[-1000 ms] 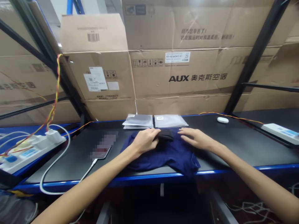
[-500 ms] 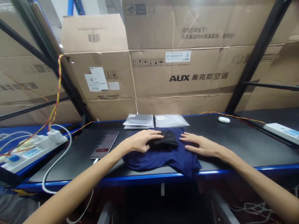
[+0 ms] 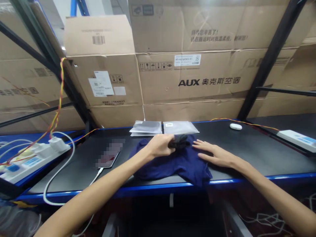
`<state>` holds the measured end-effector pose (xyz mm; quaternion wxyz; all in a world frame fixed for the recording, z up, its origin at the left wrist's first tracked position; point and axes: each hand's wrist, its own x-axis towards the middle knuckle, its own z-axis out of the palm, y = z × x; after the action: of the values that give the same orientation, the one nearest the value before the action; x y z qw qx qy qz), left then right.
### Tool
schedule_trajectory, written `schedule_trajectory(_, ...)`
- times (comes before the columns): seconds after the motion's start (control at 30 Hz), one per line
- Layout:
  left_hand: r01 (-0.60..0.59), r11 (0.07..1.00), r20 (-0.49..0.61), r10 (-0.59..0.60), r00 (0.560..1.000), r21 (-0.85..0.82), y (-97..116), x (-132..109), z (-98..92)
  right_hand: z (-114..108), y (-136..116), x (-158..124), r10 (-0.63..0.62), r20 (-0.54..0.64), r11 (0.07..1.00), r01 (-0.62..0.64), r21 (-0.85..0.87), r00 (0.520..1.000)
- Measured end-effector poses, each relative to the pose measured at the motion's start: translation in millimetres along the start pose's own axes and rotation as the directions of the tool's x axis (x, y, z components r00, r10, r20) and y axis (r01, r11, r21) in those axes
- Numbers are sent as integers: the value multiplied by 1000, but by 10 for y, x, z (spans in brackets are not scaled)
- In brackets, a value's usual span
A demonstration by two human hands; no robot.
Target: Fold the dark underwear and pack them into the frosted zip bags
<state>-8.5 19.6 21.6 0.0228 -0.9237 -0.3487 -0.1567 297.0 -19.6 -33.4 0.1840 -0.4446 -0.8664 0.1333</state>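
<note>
A navy blue cloth (image 3: 168,166) lies rumpled on the black table, its front corner hanging over the blue edge. My left hand (image 3: 161,145) is closed round one end of a folded black cloth (image 3: 181,141) above the navy one; its exact kind does not show. My right hand (image 3: 214,153) rests flat with fingers spread, the fingertips on the right part of the navy cloth. Behind the cloths lie two groups of flat translucent plastic bags, a left stack (image 3: 146,127) and a right one (image 3: 181,127).
A phone (image 3: 110,158) on a white cable lies left. Power strips stand at the far left (image 3: 37,161) and right (image 3: 297,140). A small white case (image 3: 235,126) sits at the back right. Large cardboard boxes (image 3: 209,95) wall off the back, between black rack posts.
My left hand has moved right and closed on the black cloth, which now looks bunched and shifted slightly right. The right hand has stayed nearly in place.
</note>
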Motion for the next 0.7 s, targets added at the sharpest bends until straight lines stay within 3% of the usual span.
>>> schedule_trajectory(0.1, 113, 994, -26, -113, 993, 7, 287, 149, 79, 12, 54, -22, 11, -25, 1000, -11, -9, 1000)
schedule_trajectory(0.27, 123, 992, 129, -122, 984, 4, 635, 259, 261, 69, 136, -20, 43, -118, 999, -43, 2, 992)
schedule_trajectory(0.37, 104, 991, 155, -89, 984, -89, 652, 215, 278, 72, 114, -10, 63, -142, 998, -63, 8, 988)
schedule_trajectory(0.5, 100, 964, 110, -75, 991, -245, 563, 128, 227, 45, 2, 14, 89, -182, 996, -85, 29, 979)
schedule_trajectory(0.7, 61, 971, 1, -63, 998, -230, 512, 109, 326, 54, -107, 41, 71, -173, 996, -61, 62, 982)
